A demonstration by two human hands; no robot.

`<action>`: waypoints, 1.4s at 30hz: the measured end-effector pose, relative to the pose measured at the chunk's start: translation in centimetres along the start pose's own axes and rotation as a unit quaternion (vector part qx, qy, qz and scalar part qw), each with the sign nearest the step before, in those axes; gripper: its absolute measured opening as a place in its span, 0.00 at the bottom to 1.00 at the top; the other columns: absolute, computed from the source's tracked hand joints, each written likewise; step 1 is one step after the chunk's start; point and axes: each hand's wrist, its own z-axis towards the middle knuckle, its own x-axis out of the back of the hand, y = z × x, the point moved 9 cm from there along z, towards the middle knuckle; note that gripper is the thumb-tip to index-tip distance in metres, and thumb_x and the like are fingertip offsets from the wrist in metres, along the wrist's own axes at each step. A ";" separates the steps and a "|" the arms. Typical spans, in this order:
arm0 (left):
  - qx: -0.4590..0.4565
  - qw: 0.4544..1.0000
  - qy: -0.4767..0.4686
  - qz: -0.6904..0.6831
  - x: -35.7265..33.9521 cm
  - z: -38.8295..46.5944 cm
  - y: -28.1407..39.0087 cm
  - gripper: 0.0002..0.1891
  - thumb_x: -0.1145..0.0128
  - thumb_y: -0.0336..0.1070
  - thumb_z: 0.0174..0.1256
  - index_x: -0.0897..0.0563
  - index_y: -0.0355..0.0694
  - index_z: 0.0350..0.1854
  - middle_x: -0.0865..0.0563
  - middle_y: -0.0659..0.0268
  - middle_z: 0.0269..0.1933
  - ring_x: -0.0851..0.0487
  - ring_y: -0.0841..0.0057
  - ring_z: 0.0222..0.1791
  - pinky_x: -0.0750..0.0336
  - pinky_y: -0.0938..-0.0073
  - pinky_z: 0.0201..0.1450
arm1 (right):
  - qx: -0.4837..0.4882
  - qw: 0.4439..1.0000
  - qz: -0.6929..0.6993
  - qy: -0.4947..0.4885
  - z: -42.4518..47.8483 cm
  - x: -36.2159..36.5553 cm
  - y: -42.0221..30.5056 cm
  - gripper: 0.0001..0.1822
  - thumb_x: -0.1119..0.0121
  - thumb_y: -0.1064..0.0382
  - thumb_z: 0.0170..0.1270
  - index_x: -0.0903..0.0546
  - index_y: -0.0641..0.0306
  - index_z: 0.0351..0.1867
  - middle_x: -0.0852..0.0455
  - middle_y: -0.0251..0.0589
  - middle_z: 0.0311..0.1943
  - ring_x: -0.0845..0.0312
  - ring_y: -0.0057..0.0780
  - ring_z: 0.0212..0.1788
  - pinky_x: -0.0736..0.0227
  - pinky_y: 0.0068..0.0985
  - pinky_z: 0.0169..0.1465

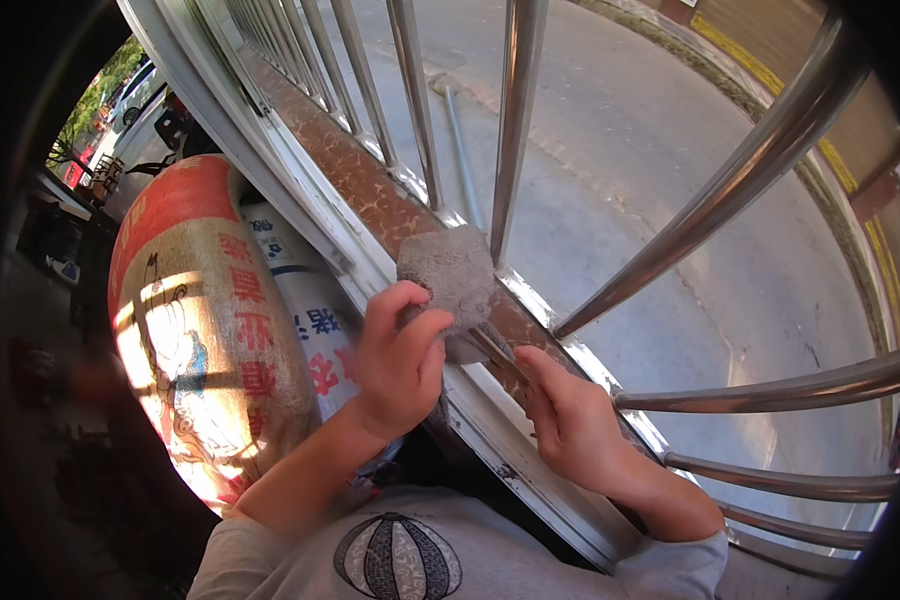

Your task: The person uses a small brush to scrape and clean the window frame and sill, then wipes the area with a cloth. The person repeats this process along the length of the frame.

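Observation:
My left hand (pixel 401 367) grips the near left edge of a rough grey piece (pixel 450 274), which could be a cloth or a porous block. Its thumb and fingers curl over that edge. My right hand (pixel 577 420) is closed around a thin, flat, brownish strip or handle (pixel 499 356) that points toward the grey piece. Where the strip meets the grey piece is partly hidden, so I cannot tell whether they are joined. Both hands are above a brown, marbled window sill (pixel 345 165), beside the white window frame (pixel 322 217).
Shiny metal bars (pixel 521 127) rise along the sill's outer side, with a paved road (pixel 645 172) beyond. To the left stand a large woven sack (pixel 217 337) and a white sack (pixel 307 292), both bearing print. A blue-grey pole (pixel 461 157) lies outside.

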 end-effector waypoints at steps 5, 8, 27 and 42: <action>0.149 0.988 0.003 0.029 -0.6 -0.6 -4.0 0.21 0.45 0.21 0.56 0.28 0.32 0.54 0.26 0.50 0.54 0.26 0.53 0.54 0.33 0.64 0.59 | 0.085 0.986 -0.142 -0.002 2.4 -2.4 -1.5 0.25 0.46 0.73 0.51 0.25 0.66 0.55 0.20 0.45 0.26 0.21 0.46 0.26 0.27 0.39 0.29; 0.168 0.984 0.002 0.054 0.0 -0.9 -5.9 0.21 0.46 0.23 0.58 0.28 0.32 0.56 0.25 0.49 0.55 0.25 0.52 0.54 0.32 0.63 0.59 | 0.082 0.979 -0.186 0.001 4.3 -3.2 -1.7 0.26 0.46 0.73 0.49 0.25 0.64 0.54 0.21 0.46 0.25 0.21 0.46 0.26 0.26 0.39 0.29; 0.231 0.964 -0.039 0.126 0.4 -3.0 -10.7 0.26 0.46 0.27 0.59 0.33 0.31 0.61 0.28 0.51 0.55 0.35 0.51 0.58 0.41 0.56 0.63 | 0.061 0.953 -0.263 -0.133 15.2 -5.4 -7.6 0.07 0.44 0.72 0.46 0.17 0.69 0.26 0.17 0.56 0.27 0.19 0.53 0.33 0.24 0.40 0.35; 0.188 0.954 -0.123 0.199 -1.1 -1.7 -11.3 0.25 0.54 0.20 0.58 0.33 0.30 0.61 0.30 0.47 0.59 0.33 0.47 0.55 0.38 0.56 0.60 | 0.076 0.964 -0.231 -0.107 20.5 -7.2 -8.0 0.07 0.40 0.68 0.47 0.15 0.66 0.28 0.14 0.52 0.29 0.16 0.48 0.36 0.21 0.36 0.38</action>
